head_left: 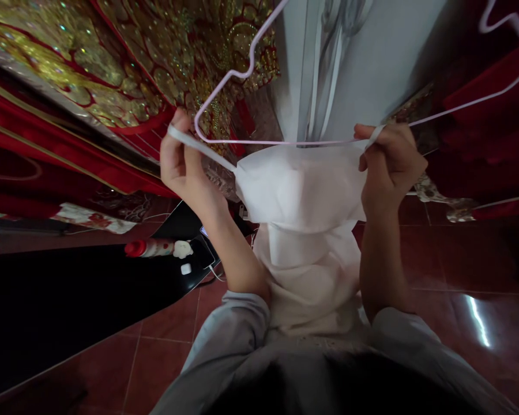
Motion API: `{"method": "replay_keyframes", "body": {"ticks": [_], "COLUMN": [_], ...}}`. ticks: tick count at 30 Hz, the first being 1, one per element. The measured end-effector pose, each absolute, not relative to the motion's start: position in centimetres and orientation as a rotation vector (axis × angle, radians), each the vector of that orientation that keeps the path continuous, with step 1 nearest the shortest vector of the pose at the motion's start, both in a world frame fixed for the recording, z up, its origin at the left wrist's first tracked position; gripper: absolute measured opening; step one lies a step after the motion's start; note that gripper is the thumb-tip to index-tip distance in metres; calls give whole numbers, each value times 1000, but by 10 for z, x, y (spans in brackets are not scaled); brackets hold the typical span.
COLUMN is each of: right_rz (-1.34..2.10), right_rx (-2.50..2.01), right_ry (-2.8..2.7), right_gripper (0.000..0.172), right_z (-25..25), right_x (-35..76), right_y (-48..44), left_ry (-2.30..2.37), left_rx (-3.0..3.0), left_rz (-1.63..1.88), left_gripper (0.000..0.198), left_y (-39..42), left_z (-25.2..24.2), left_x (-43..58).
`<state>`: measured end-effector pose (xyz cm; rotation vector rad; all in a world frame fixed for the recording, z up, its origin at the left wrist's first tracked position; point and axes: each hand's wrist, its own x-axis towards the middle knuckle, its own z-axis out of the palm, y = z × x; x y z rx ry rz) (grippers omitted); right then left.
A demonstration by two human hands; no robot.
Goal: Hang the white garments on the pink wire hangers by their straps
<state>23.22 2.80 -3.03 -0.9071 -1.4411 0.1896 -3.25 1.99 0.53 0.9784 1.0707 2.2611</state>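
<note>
White garment (300,187), thin and softly creased, with a smooth upper panel, narrow straps (205,151) and loose folds below, is stretched between the two hands in front of the person, its top edge close to the lower bar of a pale pink hanger (259,142) (a red-capped bottle (155,248) is on the black tabletop (90,300) to the left). The left hand (182,155) has its fingers curled, one strap drawn taut across them, while the right hand (391,161) pinches the other strap between bent fingers beside the bar.
</note>
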Motion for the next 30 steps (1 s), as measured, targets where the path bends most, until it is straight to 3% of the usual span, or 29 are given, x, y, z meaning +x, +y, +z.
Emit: {"method": "replay_keyframes", "body": {"ticks": [7,12,15,20,30], "right_rz": [147,152,161,179,265], "right_rx": [-1015,-1016,-942,-938,-1065], "right_ry": [-1420,-1415,-1413,-1420,-1436], "right_gripper": [29,30,31,30,22], "right_z": [-29,-34,-34,-28,-14], "right_x": [234,232,231,224,228], "right_y": [23,25,25,22,18], "left_ry": [986,1147,1127,980,795], "left_rx": [1777,1594,1340,858,978], "left_rz": [1681,1608,1664,1935,1972], "left_gripper": [17,24,25,9,15], "left_y": [31,41,45,36,20], "left_z": [51,66,55,16,-4], "left_x": [-30,-24,-24,-9,30]}}
